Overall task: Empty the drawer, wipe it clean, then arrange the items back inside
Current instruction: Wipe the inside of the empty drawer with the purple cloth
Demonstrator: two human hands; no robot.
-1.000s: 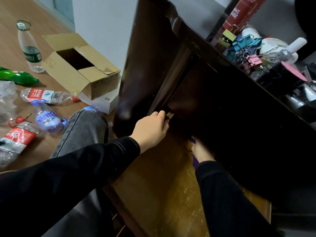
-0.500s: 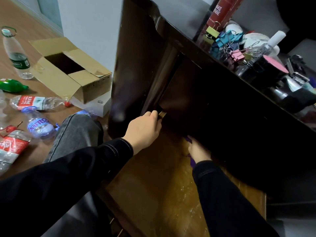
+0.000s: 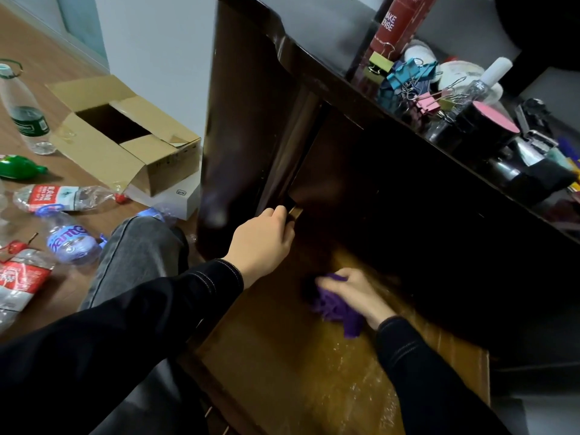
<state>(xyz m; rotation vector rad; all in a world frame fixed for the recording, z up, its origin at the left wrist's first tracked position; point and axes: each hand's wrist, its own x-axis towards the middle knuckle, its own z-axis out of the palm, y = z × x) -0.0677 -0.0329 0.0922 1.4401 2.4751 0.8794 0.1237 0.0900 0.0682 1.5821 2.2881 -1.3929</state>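
The pulled-out wooden drawer (image 3: 282, 372) lies open below me, its brown bottom bare and streaked with wet shine. My right hand (image 3: 354, 296) grips a crumpled purple cloth (image 3: 335, 309) and presses it on the drawer bottom near the back, blurred by motion. My left hand (image 3: 266, 243) curls its fingers over the drawer's left side wall where it meets the dark desk (image 3: 251, 120). The drawer's far end is hidden in shadow under the desk top.
On the desk top sit binder clips (image 3: 408, 80), a red can (image 3: 398, 29), a clear spray bottle (image 3: 483, 83) and a black tape roll (image 3: 483, 127). An open cardboard box (image 3: 125, 139) and several plastic bottles (image 3: 28, 111) lie on the floor at left. My knee (image 3: 138, 255) is beside the drawer.
My right hand has drawn the purple cloth out from the shadowed back of the drawer toward me. My left hand keeps its hold on the drawer's side.
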